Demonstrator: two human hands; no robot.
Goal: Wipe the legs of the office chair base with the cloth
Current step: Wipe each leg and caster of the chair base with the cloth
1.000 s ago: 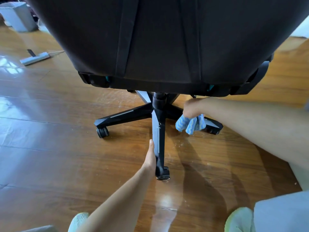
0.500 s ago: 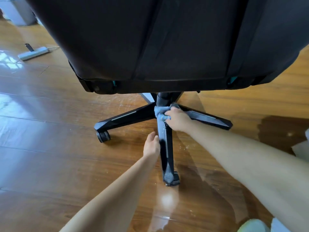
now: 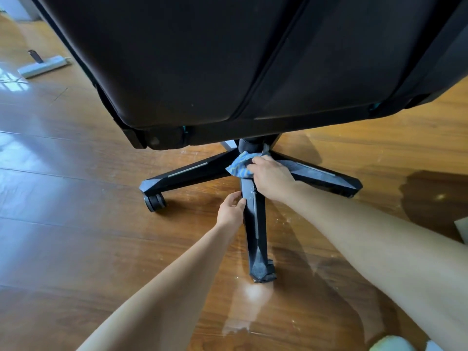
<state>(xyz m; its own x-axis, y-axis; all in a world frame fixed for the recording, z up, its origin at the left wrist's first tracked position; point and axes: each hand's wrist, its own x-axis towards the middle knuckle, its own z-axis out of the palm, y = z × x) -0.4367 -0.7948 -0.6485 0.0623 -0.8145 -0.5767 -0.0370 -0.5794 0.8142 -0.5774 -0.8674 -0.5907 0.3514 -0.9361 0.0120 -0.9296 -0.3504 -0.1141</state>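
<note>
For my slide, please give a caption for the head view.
Right hand presses blue cloth at chair base hub; left hand steadies front leg.

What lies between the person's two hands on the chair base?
In the head view, only the near leg lies between them: the left hand grips its side, and the right hand presses the cloth above.

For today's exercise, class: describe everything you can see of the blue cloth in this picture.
The cloth is blue with paler stripes, soft and bunched rather than spread flat. It sits at the hub of the black chair base, just below the central column, draped over the top of the leg that points toward the viewer. The right hand presses on it and covers its right part, so its full size cannot be told. The left hand grips that leg lower down, clear of the cloth.
</note>
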